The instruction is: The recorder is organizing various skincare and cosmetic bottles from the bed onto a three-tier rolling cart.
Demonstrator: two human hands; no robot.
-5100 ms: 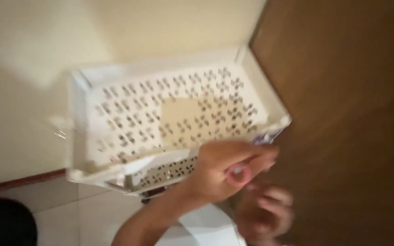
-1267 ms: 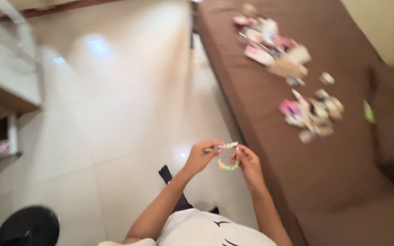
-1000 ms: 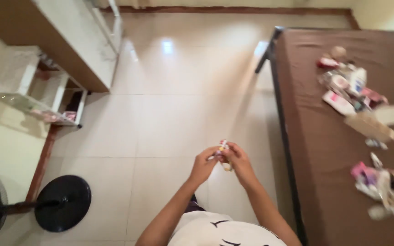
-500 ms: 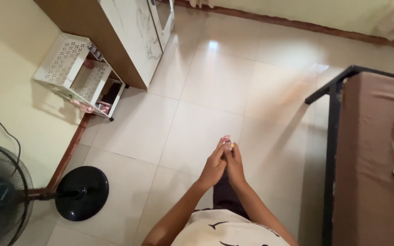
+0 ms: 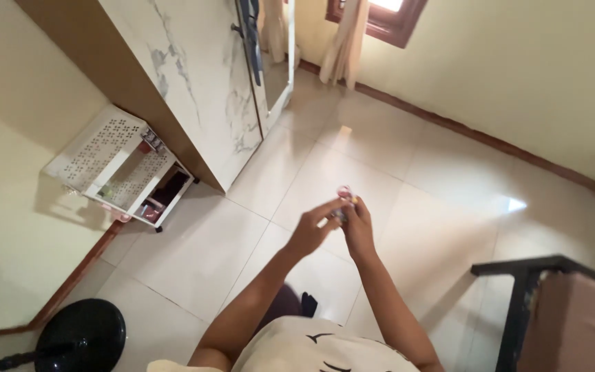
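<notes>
Both hands now higher in view vs. before; left hand (image 5: 309, 233) & right hand (image 5: 358, 226) each in pinched grip on small pastel beaded bracelet (image 5: 343, 201), fingertips touching, above cream tiled floor (image 5: 408, 207).

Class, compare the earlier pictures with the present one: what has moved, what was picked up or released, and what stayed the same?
The view swung away from the brown bed, now only a corner, toward the white shelf rack. The beaded bracelet, hanging in a loop earlier, is now bunched up. Unchanged: left hand and right hand still pinch it together over the tiled floor.
</notes>
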